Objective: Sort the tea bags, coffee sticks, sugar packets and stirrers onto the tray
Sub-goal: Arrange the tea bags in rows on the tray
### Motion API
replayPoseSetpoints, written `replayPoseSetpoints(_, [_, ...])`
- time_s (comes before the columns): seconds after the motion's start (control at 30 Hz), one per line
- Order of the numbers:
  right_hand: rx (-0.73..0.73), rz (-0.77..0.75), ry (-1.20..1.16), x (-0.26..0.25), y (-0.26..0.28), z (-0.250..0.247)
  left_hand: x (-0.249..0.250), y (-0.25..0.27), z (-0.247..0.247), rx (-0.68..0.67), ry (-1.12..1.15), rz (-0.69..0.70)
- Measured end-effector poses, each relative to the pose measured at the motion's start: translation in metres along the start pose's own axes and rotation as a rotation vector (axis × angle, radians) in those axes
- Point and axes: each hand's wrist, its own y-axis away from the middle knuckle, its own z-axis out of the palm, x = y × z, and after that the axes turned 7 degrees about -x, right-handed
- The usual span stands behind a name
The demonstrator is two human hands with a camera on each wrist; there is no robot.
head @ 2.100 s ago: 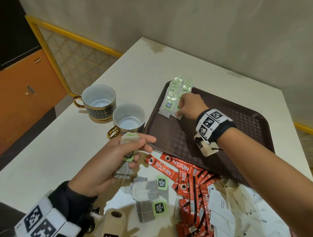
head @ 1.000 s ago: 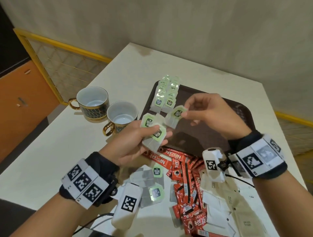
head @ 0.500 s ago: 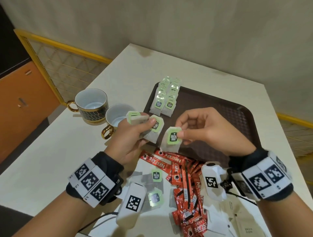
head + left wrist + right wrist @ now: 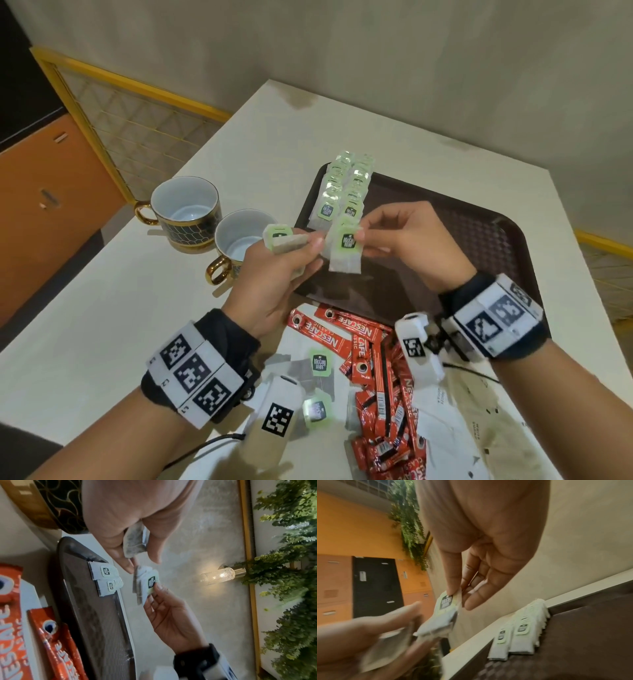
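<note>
Above the near left part of the brown tray [image 4: 479, 240], both hands hold tea bags. My right hand [image 4: 400, 236] pinches a small stack of green-tagged tea bags [image 4: 346, 250] by the tag; the same stack [image 4: 147, 584] [image 4: 443, 612] shows in both wrist views. My left hand [image 4: 284, 270] grips another tea bag [image 4: 286, 241] [image 4: 135, 542] between thumb and fingers, just left of the stack. Two overlapping rows of tea bags [image 4: 342, 192] [image 4: 520, 632] lie on the tray's far left corner. Red coffee sticks [image 4: 373, 370] and loose tea bags [image 4: 320, 363] lie on the table near me.
Two gold-handled cups [image 4: 186, 212] [image 4: 239, 240] stand on the white table [image 4: 102, 308] left of the tray. Pale paper packets [image 4: 479, 411] lie at the near right. The table's edges run at left and right, with a yellow railing [image 4: 137, 85] beyond.
My right hand left the tray rows and came to the left hand, taking tea bags from it. Both hands have since risen a little toward the tray's tea bag rows.
</note>
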Motion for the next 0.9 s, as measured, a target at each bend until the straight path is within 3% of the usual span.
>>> replayPoseSetpoints(0.2, [0.062,0.15,0.226,0.032,-0.062,-0.021,-0.007,0.012,0.0,-0.008,-0.047,-0.061])
replayPoseSetpoints(0.37, [0.183,0.225,0.229,0.046,-0.088,-0.024,-0.006,0.023,-0.006,-0.048,-0.108,-0.06])
replayPoseSetpoints(0.53, [0.213,0.235,0.276,0.049,-0.093,-0.024,-0.005,0.028,-0.014,-0.045,-0.129,-0.062])
replayPoseSetpoints(0.7, [0.068,0.262,0.367,0.022,-0.084,-0.03,-0.002,0.033,-0.018,-0.09,-0.112,-0.102])
replayPoseSetpoints(0.9, [-0.181,0.236,0.302,-0.007,-0.081,-0.017,-0.002,0.036,-0.015,-0.08,-0.083,-0.164])
